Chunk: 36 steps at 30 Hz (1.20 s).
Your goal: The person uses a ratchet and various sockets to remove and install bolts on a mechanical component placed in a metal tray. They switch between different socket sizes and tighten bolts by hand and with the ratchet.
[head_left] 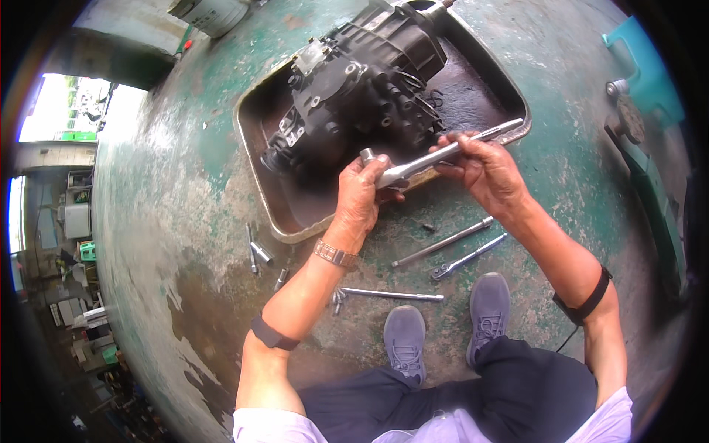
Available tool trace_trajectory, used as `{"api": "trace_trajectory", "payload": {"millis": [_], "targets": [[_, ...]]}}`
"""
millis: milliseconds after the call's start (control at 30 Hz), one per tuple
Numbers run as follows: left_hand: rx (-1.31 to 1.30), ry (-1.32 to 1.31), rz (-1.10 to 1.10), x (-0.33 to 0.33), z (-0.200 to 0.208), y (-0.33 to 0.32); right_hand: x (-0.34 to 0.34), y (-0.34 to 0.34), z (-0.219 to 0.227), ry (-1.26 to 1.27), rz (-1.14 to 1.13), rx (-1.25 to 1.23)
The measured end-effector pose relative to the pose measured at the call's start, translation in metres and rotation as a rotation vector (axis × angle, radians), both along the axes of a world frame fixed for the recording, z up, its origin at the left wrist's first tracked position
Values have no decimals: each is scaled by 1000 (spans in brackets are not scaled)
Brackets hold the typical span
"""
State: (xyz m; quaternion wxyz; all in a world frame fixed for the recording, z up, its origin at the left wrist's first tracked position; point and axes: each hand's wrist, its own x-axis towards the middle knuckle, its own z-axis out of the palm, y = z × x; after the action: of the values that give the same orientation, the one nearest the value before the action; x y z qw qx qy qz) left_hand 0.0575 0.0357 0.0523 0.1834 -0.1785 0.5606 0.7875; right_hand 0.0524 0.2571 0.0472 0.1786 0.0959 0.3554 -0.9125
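Note:
My left hand [358, 193] is closed around the head end of a long silver socket wrench [415, 168]. A short silver socket [367, 155] pokes up by its thumb. Farther along the shaft, my right hand [489, 168] pinches the wrench between thumb and fingers, and the handle's end sticks out beyond it to the upper right. The tool is tilted over the near rim of a metal tray [289, 236]. Inside that tray lies a large black gearbox [362, 103], apart from both hands.
Between the tray and my shoes lie an extension bar [443, 242], a ratchet [467, 257], a long-handled bar [395, 294] and several loose sockets [260, 252]. Far right stands a green metal frame [653, 199] beside a turquoise plastic container [650, 70]. A bucket [210, 15] is at the upper left.

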Motion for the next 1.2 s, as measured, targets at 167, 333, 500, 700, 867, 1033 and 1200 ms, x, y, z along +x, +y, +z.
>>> {"api": "trace_trajectory", "payload": {"millis": [167, 333, 500, 700, 867, 1033, 1200], "targets": [[-14, -17, 131, -15, -4, -12, -20, 22, -1, -11, -60, 17], [-60, -31, 172, -28, -12, -26, -32, 18, -11, -20, -68, 19], [-71, 12, 176, -39, -18, -38, -50, 18, -15, -38, -32, 73], [-49, 11, 206, -42, -25, -38, -68, 16, -10, -34, -36, 127], [-40, -34, 265, -48, -25, -33, -83, 17, 5, 40, 28, 249], [-13, -68, 355, -49, -21, -24, -99, 10, 22, 66, 25, 350], [3, -51, 349, -50, -22, -23, -95, 5, 29, 62, 31, 489]]}}
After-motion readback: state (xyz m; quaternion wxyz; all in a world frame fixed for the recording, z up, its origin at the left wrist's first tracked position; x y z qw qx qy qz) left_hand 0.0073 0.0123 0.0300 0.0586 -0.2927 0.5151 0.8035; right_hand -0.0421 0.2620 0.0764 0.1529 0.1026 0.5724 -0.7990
